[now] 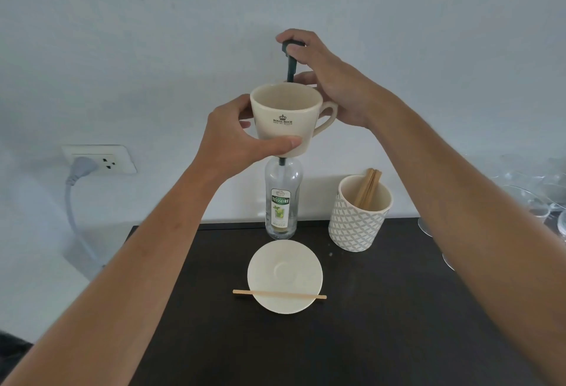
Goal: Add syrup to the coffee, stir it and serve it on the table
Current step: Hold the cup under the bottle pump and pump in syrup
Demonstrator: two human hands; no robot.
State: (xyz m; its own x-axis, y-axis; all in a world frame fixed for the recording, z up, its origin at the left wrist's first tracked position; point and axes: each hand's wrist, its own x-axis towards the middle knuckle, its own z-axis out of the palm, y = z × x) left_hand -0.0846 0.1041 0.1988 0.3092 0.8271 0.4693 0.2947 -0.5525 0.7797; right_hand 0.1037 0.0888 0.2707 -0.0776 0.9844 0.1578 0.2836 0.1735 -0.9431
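My left hand [235,137] grips a cream coffee cup [284,116] from the left and holds it in the air in front of the syrup bottle's neck. The clear syrup bottle [281,201] with a green label stands at the back of the dark table [382,324]. Its dark pump [290,61] rises behind the cup, the spout pointing down at the cup's rim. My right hand [327,79] is curled over the pump head, thumb near the stem. A cream saucer [284,275] lies on the table with a wooden stirrer [278,294] across its near edge.
A patterned pot [358,220] holding several wooden stirrers stands right of the bottle. Clear glasses [548,198] crowd the table's far right edge. A wall socket [101,160] with a grey plug and cable is on the left wall.
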